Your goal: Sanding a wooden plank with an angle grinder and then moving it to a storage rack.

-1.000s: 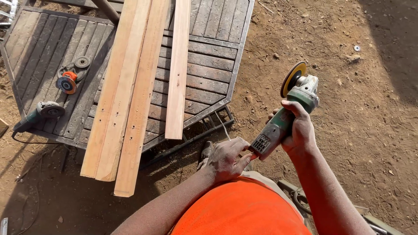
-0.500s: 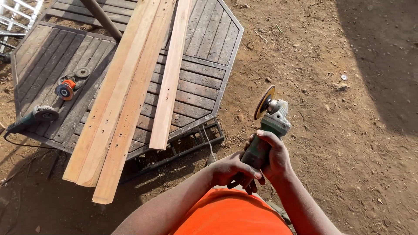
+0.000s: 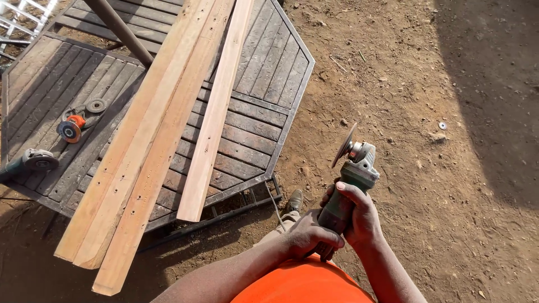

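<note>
I see both hands, left hand (image 3: 306, 235) and right hand (image 3: 356, 216), clamped on the angle grinder (image 3: 351, 168); planks (image 3: 168, 129) lie on the table (image 3: 264, 84) alongside, perhaps another grinder (image 3: 31, 163).

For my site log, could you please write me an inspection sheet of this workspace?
Surface: grey slatted wooden platform on bare dirt.
Job's things: green angle grinder, disc up, off the wood.
Clutter: three long pale wooden planks overhang the platform; orange grinder, loose disc, second green grinder.
Hands: left hand and right hand both grip the grinder's body.
Cables: nothing seen clearly.
Surroundings: dirt ground, half shaded.
</note>
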